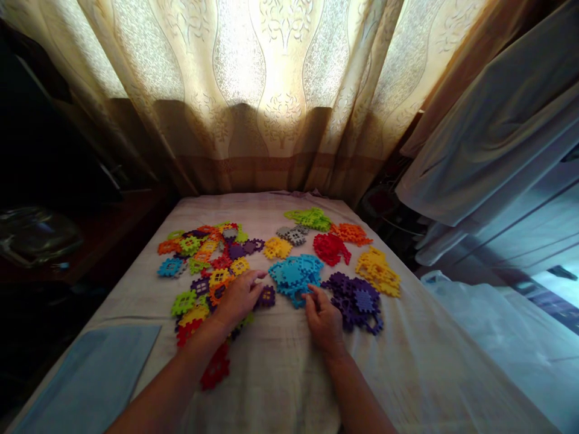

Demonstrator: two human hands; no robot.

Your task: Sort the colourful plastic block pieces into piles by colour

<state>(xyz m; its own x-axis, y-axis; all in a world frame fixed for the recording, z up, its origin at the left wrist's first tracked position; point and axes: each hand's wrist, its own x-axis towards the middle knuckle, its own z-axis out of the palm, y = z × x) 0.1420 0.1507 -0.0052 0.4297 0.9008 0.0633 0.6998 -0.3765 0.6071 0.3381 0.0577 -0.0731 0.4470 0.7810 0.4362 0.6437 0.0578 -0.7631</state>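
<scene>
My left hand [240,296] is over the right side of a mixed-colour heap of toothed plastic pieces [184,304], beside a purple piece [266,296]. Its fingers point right, and I cannot make out anything in them. At the near edge of the blue pile [294,272] is my right hand [323,318], its thumb and forefinger by a blue piece; whether it grips that piece is unclear. A purple pile [355,301] lies just right of my right hand.
Yellow [378,271], red [331,248], orange [350,233], green [312,219] and grey [294,234] piles lie further back and right. A light blue sheet [90,374] lies front left. Curtains [280,120] hang behind the table.
</scene>
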